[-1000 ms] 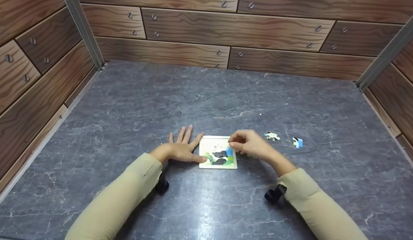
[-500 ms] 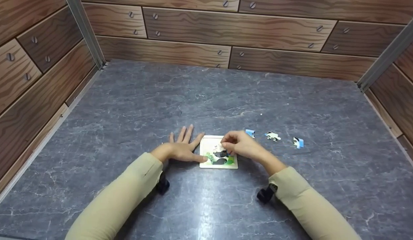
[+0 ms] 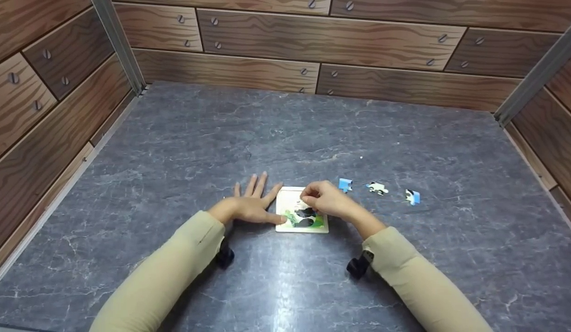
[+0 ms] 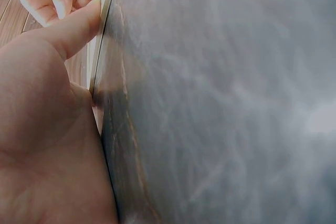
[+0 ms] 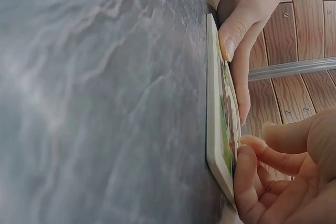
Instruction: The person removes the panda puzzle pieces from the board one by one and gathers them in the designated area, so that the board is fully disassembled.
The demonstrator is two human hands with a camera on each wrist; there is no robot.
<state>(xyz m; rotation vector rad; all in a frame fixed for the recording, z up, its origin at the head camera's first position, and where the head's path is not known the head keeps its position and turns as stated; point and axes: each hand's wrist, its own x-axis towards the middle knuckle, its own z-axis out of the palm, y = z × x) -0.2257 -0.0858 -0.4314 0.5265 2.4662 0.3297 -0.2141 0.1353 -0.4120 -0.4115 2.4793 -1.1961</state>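
Observation:
A small square puzzle board [image 3: 280, 229] with a pale rim lies flat on the table; its picture shows black, white and green parts. My left hand [image 3: 248, 208] is spread beside its left edge, the thumb resting on the rim and fingers straight on the table. Over the board's upper right my right hand [image 3: 329, 199] bends down, thumb and index fingertips close together at the surface. In the right wrist view the right hand's fingertips [image 5: 244, 153] touch the board's face, thumb raised a little apart. I cannot tell whether they hold a piece.
Right of the board lie three loose puzzle pieces: a blue piece [image 3: 345, 185], a pale piece with black marks [image 3: 377, 188] and a blue, black and white piece [image 3: 412, 197]. Wood-patterned walls [image 3: 331, 37] bound the grey marbled table [image 3: 198, 138] at the back and sides.
My right hand has shifted left across the board, from its right edge toward the upper middle, uncovering the blue loose piece. The left hand has stayed in place.

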